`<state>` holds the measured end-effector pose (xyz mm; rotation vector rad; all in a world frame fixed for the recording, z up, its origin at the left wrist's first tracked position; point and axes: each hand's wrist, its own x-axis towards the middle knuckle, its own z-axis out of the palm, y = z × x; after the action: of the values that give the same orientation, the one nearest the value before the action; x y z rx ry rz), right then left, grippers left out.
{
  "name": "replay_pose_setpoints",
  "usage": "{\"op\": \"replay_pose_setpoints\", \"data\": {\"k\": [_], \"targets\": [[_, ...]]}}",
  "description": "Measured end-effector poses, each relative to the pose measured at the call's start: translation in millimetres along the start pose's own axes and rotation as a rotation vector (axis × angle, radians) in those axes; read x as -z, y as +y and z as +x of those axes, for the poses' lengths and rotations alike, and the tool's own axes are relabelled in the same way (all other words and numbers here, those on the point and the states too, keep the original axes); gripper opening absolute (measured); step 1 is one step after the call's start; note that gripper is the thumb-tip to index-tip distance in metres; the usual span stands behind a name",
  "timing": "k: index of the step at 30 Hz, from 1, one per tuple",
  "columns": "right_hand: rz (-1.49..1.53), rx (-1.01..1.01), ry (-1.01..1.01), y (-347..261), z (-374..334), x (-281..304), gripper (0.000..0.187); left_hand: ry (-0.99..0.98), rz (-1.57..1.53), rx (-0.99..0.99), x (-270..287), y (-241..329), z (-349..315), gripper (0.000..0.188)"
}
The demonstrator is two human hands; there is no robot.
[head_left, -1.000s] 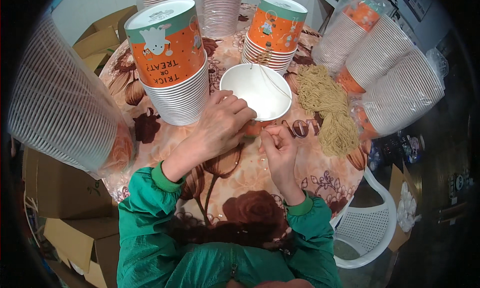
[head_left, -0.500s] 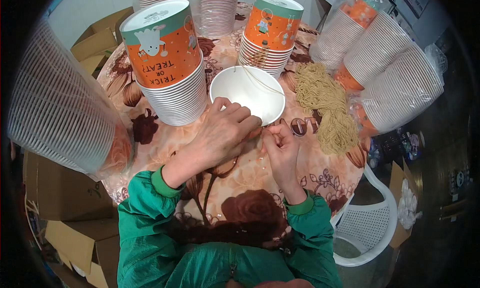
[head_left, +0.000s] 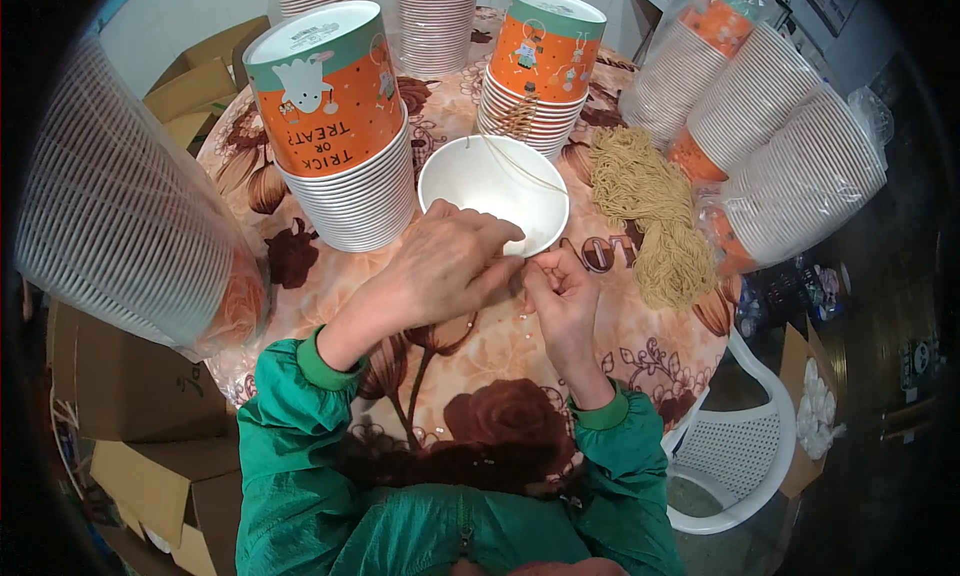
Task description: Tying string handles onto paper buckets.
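The left hand [head_left: 442, 266], curled, and right hand [head_left: 563, 291], pinched, are placed at the near rim of a cup [head_left: 490, 191] on the worktop [head_left: 520, 354], their hold unclear, with cord [head_left: 527, 169] already laid across, near side seemingly unfinished.

Over the last second the white paper tub [head_left: 490, 188] has shifted slightly toward the left and near edges of the surface [head_left: 520, 351], its rim now just above the fingertips of my right hand [head_left: 567, 291]. The orange wall beneath that rim has slipped behind my fingers. My left hand [head_left: 435, 266] has spread index finger and thumb, bunched half a second ago.
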<state>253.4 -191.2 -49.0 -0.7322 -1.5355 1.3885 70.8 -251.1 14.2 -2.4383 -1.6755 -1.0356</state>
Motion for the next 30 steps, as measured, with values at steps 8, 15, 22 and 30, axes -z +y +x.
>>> {"op": "replay_pose_setpoints", "data": {"k": [8, 15, 22, 30], "targets": [[0.006, -0.044, -0.019, -5.5, 0.4, 2.5, 0.006, -0.379, -0.282, 0.135, 5.8, -28.2, 33.1, 0.018], [0.041, -0.099, -0.018, -8.3, 2.2, 4.5, 0.01, -0.604, -0.351, 0.096, 9.3, -41.8, 62.4, 0.012], [0.002, -0.146, 0.012, -14.0, 2.2, 3.2, 0.01, -0.592, -0.312, 0.033, 0.1, -46.8, 65.9, 0.007], [-0.014, -0.095, -0.093, -7.9, 3.1, 11.9, 0.01, -0.462, -0.281, 0.099, 1.1, -45.3, 59.8, 0.008]]}}
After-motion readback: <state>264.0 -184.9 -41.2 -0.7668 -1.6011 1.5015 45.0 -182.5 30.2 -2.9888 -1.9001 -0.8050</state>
